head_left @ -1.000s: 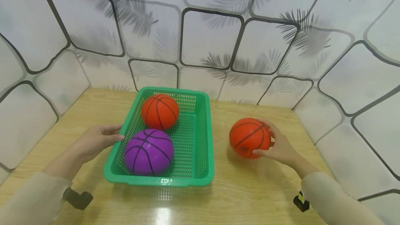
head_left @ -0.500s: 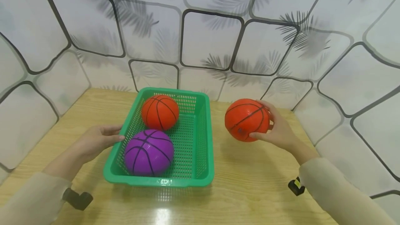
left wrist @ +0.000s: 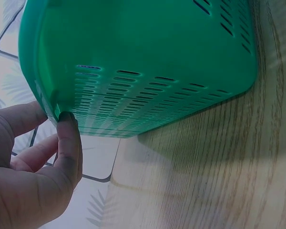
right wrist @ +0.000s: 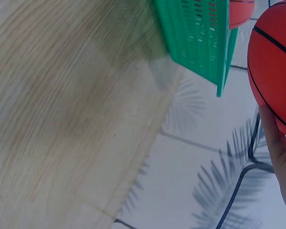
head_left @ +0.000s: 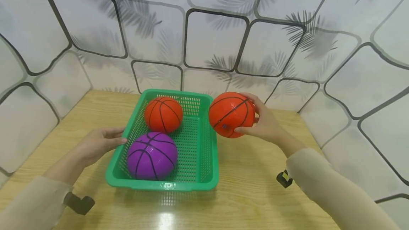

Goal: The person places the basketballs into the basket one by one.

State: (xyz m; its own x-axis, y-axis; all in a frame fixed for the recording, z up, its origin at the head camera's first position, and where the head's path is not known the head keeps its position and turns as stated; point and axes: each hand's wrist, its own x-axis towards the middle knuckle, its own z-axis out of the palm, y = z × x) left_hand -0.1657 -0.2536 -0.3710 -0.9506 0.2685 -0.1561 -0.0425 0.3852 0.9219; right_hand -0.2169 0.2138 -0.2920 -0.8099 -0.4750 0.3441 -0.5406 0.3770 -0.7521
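In the head view a green plastic basket (head_left: 191,186) stands on the table. Inside it, an orange ball with black lines (head_left: 163,115) lies at the back left and a purple ball (head_left: 152,156) at the front left. The left hand (head_left: 100,144) pinches the basket's left rim; the left wrist view shows thumb and fingertips on either side of that rim (left wrist: 32,71). Raised above the table, a second orange ball (head_left: 230,115) is gripped from its right side by the right hand (head_left: 263,121). That ball overlaps the basket's right rim in the head view.
The wooden table (head_left: 252,187) extends in front of the basket and to its right. Patterned walls (head_left: 217,42) enclose the back and both sides. A small black device (head_left: 79,203) sits at the left wrist, and another black device (head_left: 284,179) at the right.
The right hand has lifted the second orange ball off the table and carried it left to the basket's right rim. The left hand and the basket have stayed in place.
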